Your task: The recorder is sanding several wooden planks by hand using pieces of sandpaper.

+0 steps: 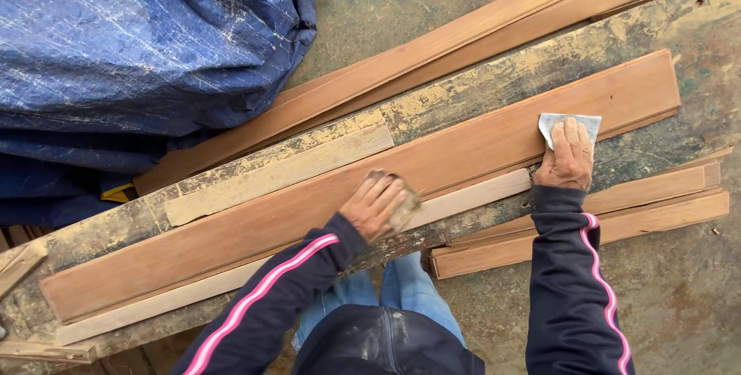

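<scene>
A long reddish-brown plank [324, 197] lies slantwise on a worn, paint-flecked board [478, 86]. My left hand [374, 207] presses flat on the plank's near edge at the middle, with a brownish sanding pad [407, 205] under the fingers. My right hand [570, 155] rests further right on the same plank, fingers flat on a pale grey sheet of sandpaper [567, 123]. Both arms wear dark sleeves with a pink stripe.
A crumpled blue tarpaulin [139, 51] fills the upper left. More planks [463, 43] lie behind the worn board, and others [617, 221] lie stacked at lower right on the concrete floor. A pale strip [278, 174] lies beside the plank. My jeans [409, 290] show below.
</scene>
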